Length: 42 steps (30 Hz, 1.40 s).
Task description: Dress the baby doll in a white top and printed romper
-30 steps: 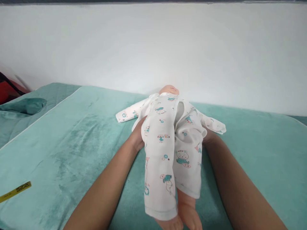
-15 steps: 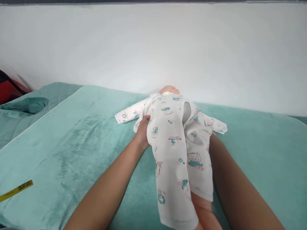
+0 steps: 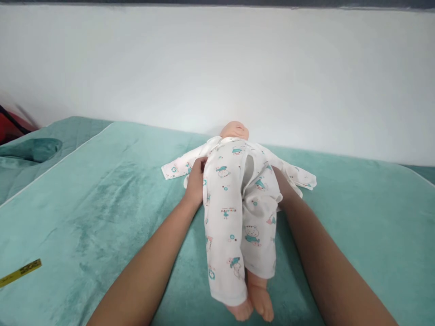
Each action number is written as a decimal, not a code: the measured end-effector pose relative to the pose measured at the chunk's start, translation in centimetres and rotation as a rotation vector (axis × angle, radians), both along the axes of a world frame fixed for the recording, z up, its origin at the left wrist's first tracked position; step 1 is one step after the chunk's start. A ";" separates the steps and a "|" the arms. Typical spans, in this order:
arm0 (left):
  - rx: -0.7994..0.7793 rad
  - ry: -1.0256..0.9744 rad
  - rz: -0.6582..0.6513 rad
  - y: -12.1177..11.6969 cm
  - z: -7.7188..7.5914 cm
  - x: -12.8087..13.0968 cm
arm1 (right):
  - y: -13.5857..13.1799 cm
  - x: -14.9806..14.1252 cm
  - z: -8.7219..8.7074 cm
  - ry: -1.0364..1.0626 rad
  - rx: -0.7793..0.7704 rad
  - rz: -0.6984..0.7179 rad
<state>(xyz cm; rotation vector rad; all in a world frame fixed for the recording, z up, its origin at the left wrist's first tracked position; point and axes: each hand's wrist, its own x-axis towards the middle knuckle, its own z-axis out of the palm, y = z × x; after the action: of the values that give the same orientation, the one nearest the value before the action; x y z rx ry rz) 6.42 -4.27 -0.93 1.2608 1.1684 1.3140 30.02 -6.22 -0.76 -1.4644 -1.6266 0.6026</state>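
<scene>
While the dressed doll (image 3: pixel 229 194) lies across the frame's centre on the green sheet (image 3: pixel 115 203), its long axis running from upper centre to lower centre, it sits between both hands. The left hand (image 3: pixel 195 183) touches its waist on the picture's left, fingers bent, tips hidden; the right hand (image 3: pixel 284 186) is opposite, fingers unseen. Neither seems nearer; I cannot tell whether either grips.
</scene>
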 end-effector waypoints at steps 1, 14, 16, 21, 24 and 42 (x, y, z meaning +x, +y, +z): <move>0.051 0.061 0.012 0.3 0.0 -0.2 | 0.1 0.1 -0.1 0.002 0.003 -0.019; 0.148 0.335 -0.025 7.2 0.6 0.3 | 1.4 -1.1 -0.2 -0.114 0.307 -0.242; 0.129 0.375 0.003 7.5 0.7 0.5 | 1.9 -0.9 -0.1 -0.143 0.349 -0.240; 0.088 0.268 -0.031 7.4 0.8 0.4 | 4.1 -0.3 1.5 0.080 0.052 -0.077; 0.078 0.233 -0.025 7.1 0.8 0.4 | 5.2 0.1 2.6 0.103 -0.085 0.062; 0.263 0.435 0.102 7.8 -1.2 0.6 | 5.4 -1.7 1.9 0.134 0.107 -0.227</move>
<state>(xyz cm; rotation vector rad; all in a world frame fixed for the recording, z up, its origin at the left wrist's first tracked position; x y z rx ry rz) 6.97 3.57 -2.08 1.7619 1.4047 1.3375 28.31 -0.79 1.15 -1.4717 -1.3459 0.4674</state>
